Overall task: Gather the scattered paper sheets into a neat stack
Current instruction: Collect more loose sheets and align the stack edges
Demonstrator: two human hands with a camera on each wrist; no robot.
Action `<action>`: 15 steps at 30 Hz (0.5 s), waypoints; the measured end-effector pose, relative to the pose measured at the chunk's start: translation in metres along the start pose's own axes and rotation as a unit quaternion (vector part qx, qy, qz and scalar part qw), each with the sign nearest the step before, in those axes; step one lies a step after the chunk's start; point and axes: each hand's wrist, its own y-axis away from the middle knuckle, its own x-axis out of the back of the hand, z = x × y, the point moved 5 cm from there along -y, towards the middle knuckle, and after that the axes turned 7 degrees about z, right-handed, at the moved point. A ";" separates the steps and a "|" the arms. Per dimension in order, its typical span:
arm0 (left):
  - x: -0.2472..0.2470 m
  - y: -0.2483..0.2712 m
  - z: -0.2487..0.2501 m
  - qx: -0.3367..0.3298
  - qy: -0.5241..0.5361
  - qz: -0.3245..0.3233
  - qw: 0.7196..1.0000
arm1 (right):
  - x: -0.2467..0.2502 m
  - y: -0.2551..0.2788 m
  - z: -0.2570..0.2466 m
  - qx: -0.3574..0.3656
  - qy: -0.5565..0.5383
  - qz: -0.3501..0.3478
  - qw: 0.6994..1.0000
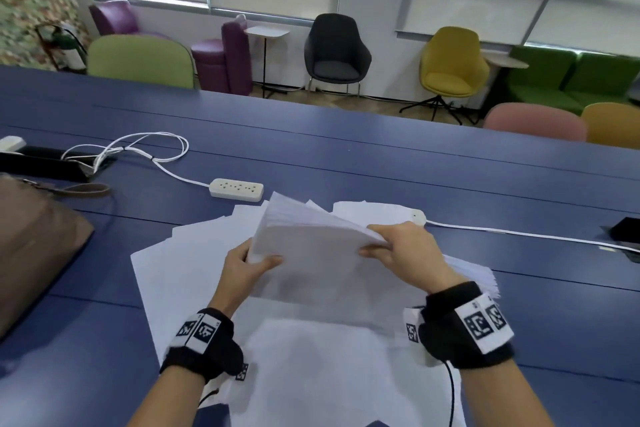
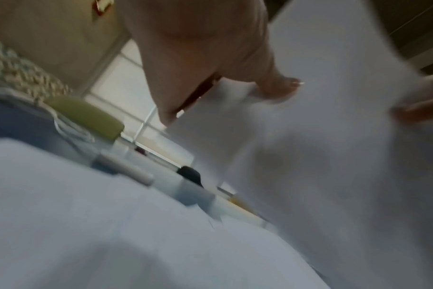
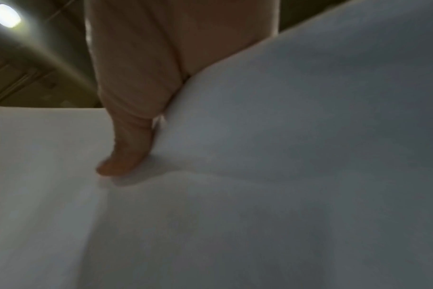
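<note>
A thick bundle of white paper sheets [image 1: 311, 253] is lifted and tilted above the blue table, its far edges fanned out. My left hand [image 1: 247, 265] grips the bundle's left edge, thumb on top. My right hand [image 1: 398, 246] pinches its right edge, thumb on the near face. More loose sheets [image 1: 194, 274] lie spread on the table under and around the bundle. The left wrist view shows my left hand [image 2: 272, 86] with its thumb on the raised sheets [image 2: 321, 156]. In the right wrist view my right hand [image 3: 126, 160] has its thumb pressed on the paper [image 3: 284, 156].
A white power strip [image 1: 236, 189] with its cord lies just beyond the papers. A brown bag [image 1: 34, 236] sits at the left and a dark phone [image 1: 627, 229] at the right edge. Another white cable [image 1: 519, 234] runs right. Chairs stand beyond the blue table [image 1: 381, 163].
</note>
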 end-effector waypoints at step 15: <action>-0.078 0.020 0.070 -0.090 0.082 -0.006 0.992 | -0.016 0.053 0.074 -0.217 -0.510 0.200 0.808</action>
